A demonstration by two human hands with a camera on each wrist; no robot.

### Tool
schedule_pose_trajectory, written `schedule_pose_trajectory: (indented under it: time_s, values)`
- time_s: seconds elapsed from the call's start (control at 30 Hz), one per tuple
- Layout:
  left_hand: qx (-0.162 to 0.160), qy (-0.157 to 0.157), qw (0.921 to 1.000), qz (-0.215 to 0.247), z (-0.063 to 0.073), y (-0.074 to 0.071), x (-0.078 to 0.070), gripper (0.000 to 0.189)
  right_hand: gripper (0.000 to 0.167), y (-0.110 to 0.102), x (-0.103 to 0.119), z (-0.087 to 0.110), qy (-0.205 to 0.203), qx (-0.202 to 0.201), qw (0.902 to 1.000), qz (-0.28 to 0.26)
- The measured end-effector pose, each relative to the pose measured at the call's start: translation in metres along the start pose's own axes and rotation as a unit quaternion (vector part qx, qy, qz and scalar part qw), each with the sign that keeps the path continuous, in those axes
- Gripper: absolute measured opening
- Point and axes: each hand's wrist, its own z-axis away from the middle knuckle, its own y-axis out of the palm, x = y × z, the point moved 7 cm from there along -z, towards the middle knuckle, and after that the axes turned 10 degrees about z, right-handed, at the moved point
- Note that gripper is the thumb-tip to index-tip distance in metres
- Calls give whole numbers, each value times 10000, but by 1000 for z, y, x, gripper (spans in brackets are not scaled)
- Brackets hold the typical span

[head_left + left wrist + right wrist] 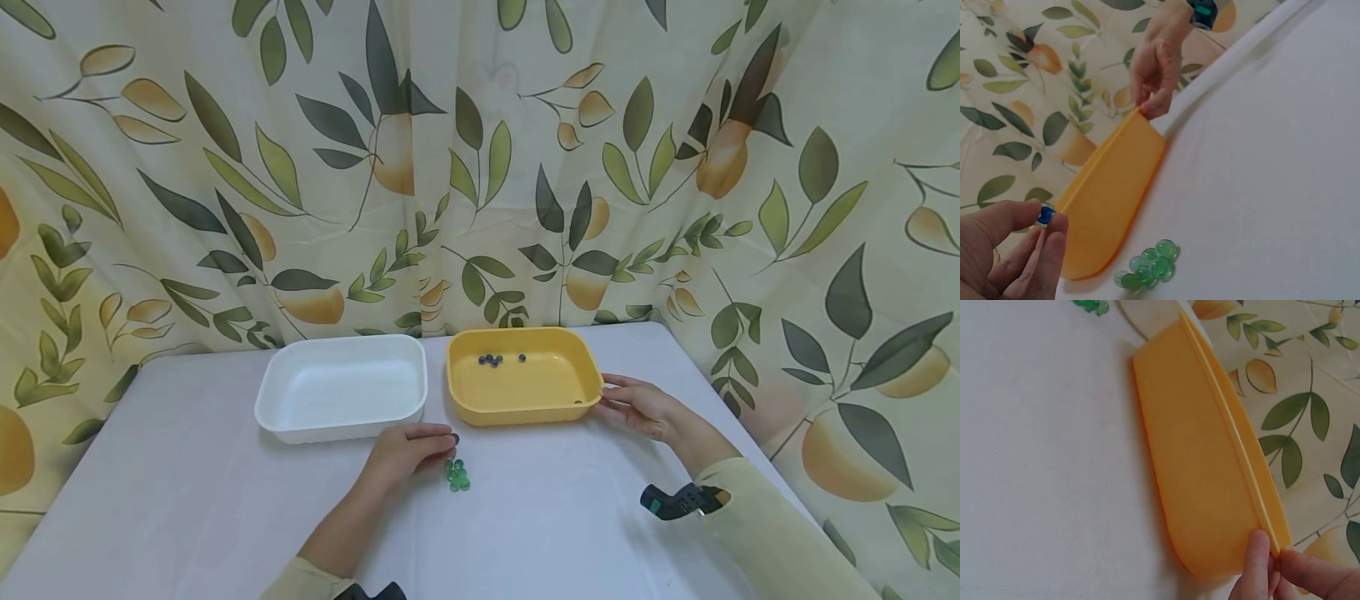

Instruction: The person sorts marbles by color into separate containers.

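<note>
A blue marble (1046, 215) is pinched between the thumb and fingertips of my left hand (406, 454). Just below that hand, a small cluster of green marbles (457, 476) lies on the white cloth. My right hand (647, 407) grips the rim at the right front corner of a yellow plastic tray (525, 414); in the right wrist view, the thumb and fingers (1257, 559) close on that rim. Inside the tray, several dark blue marbles (491, 360) sit toward the back, and another small dark marble (578, 402) is near the gripped corner.
Left of the yellow tray stands a white plastic tray (337, 427) of similar size, with a narrow gap between them. Both rest on a table with a white cloth (225, 500). A leaf-and-fruit patterned curtain (465, 167) hangs behind the table.
</note>
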Motion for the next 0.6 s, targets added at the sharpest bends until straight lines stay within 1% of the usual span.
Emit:
schedule_pose_trajectory:
  time_s: [0.1,0.2,0.3,0.47,0.6]
  values:
    - [41,52,10000,16,-3,3,-8,31,75,-1,0,0,-13,-32,10000,56]
    - [33,92,9998,159,-7,6,-16,30,75,-2,0,-1,-28,-66,9999,91]
    - [-48,74,9997,226,-12,8,-24,28,75,-2,0,0,-23,-75,9999,88]
    - [-247,-52,9993,293,-21,11,-35,28,75,-2,-1,0,6,-45,10000,70]
    - [-276,-55,9991,305,-29,14,-45,28,74,0,0,0,4,11,9999,104]
